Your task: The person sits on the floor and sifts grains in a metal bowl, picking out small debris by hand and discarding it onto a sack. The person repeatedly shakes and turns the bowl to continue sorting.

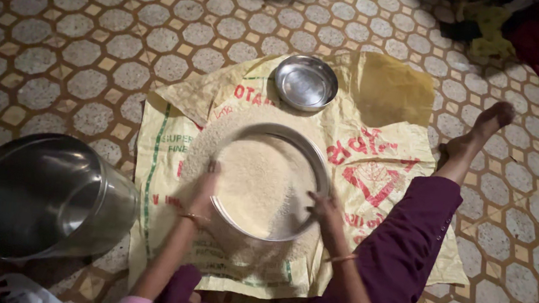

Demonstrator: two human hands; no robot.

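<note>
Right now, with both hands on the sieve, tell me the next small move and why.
Probably a gentle sideways shake. The left hand and right hand grip opposite rims of the round sieve, which holds a heap of pale grain, and sifted powder already lies on the yellow sack beneath.

Yellow sack [376,142] and steel pot [41,199] on tiled floor [83,35]

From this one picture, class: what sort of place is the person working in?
Probably the floor of a home. The patterned tile floor, a woven sack spread as a mat, and steel kitchenware, a large pot and a small bowl, point to it.
</note>
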